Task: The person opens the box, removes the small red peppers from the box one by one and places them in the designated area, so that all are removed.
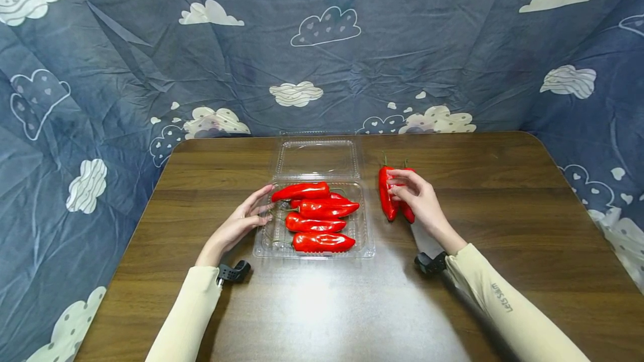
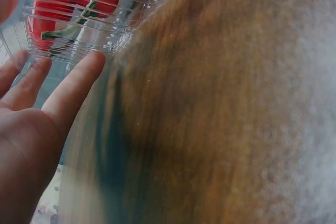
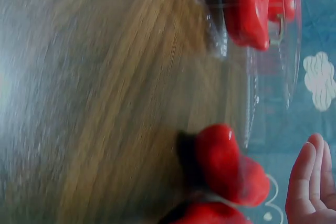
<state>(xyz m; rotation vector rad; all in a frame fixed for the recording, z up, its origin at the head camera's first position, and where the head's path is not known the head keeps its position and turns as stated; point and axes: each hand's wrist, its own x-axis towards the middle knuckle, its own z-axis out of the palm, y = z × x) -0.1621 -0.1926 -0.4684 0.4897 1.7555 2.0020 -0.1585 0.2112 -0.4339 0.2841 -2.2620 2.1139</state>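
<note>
Clear plastic box [image 1: 366, 242] of glossy red tapered peppers [image 1: 324, 242] was noted at frame centre; left hand [image 1: 235, 228] was set beside it, fingers spread. Right of centre, two loose red peppers [image 1: 386, 203] were overhung by right hand [image 1: 422, 200], fingers close together, no pinch seen; slippage from smooth skin was feared

Over the near edge come two cream-sleeved arms. The left arm [image 1: 183, 317] slants far and right, its left hand [image 1: 233, 229] reaching with fingers [image 2: 76, 90] spread, nearly straight. The right arm [image 1: 508, 300] angles far and left; the right hand's [image 1: 422, 204] fingers [image 3: 301, 179] point left, lightly bent, gripping nothing I can see.
</note>
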